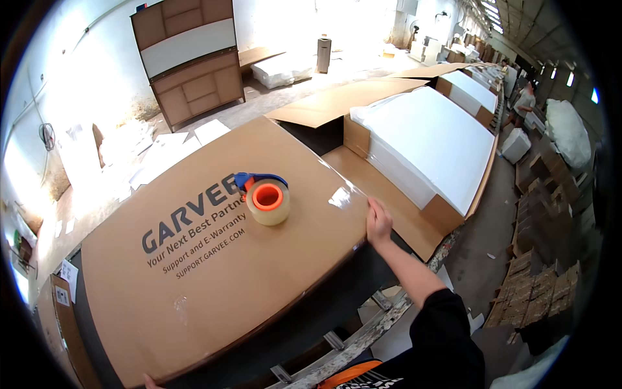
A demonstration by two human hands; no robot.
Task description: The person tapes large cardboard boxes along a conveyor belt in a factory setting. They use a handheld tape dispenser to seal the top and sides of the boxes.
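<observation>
A large, flat cardboard box point(259, 275) with dark print lies closed in front of me. On its top stands a tape dispenser point(267, 196) with a blue handle, an orange hub and a roll of clear tape. My right hand point(380, 223) is closed on the box's right end near the corner, beside a shiny strip of clear tape point(341, 194). Down at the lower left, only a fingertip or so of my left hand point(150, 382) shows against the box's near edge; its other fingers are out of the picture.
Beyond the right end, an open carton point(402, 223) holds white foam point(431, 139), with more cartons in line behind. Rollers point(335, 340) run along the near side. A brown panelled cabinet point(191, 61) stands far left. Stacked cardboard point(534, 292) lies across the aisle at right.
</observation>
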